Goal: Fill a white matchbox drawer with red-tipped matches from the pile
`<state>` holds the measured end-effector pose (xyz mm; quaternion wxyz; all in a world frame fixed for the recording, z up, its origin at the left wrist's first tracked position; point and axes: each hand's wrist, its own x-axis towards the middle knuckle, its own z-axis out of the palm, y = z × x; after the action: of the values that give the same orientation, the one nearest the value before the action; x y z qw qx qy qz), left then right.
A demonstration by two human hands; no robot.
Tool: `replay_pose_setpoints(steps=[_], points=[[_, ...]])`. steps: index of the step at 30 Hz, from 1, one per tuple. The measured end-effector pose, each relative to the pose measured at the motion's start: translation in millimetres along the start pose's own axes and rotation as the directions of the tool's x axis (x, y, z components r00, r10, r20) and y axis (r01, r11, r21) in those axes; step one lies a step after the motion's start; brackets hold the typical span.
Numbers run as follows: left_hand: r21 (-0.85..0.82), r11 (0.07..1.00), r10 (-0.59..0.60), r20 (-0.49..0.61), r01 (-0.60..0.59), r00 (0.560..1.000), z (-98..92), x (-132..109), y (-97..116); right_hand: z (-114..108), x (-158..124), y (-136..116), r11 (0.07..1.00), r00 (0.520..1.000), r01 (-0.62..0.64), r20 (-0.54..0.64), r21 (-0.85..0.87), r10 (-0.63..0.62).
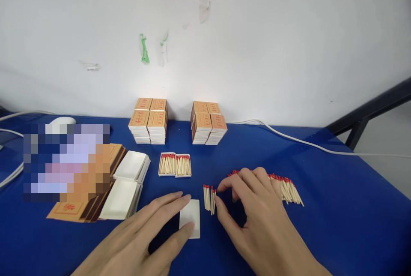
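Observation:
My left hand (150, 233) rests on the blue table, its thumb and fingers around an empty white matchbox tray (191, 216). My right hand (253, 216) hovers just right of a small bunch of red-tipped matches (209, 198), thumb and forefinger touching the bunch's right side. Behind that hand lies a larger loose pile of matches (289, 188). Two filled trays of matches (175, 165) sit side by side further back.
Two stacks of closed orange matchboxes (148, 126) (208, 128) stand near the white wall. Empty white trays (126, 186) and flat orange sleeves (72, 209) lie at the left, next to a blurred patch. A white cable (289, 136) runs along the table's back right.

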<state>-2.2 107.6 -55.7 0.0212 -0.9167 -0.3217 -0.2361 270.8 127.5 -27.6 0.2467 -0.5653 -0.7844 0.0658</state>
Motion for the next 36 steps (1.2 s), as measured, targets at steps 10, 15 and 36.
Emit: replay_pose_setpoints(steps=[10, 15, 36], points=[[-0.004, 1.000, -0.030, 0.101, 0.030, 0.994, -15.1, 5, 4, -8, 0, 15, 0.998, 0.971, 0.008, 0.239, 0.063, -0.023], [-0.014, 0.999, -0.032, 0.095, 0.034, 0.995, -15.5, 6, 5, -7, -2, 18, 0.996, 0.963, 0.043, 0.263, 0.074, -0.061], [0.009, 1.000, 0.015, 0.112, -0.016, 0.994, -12.2, 1, -1, -13, 3, 16, 0.997, 0.973, -0.027, 0.231, 0.067, 0.011]])
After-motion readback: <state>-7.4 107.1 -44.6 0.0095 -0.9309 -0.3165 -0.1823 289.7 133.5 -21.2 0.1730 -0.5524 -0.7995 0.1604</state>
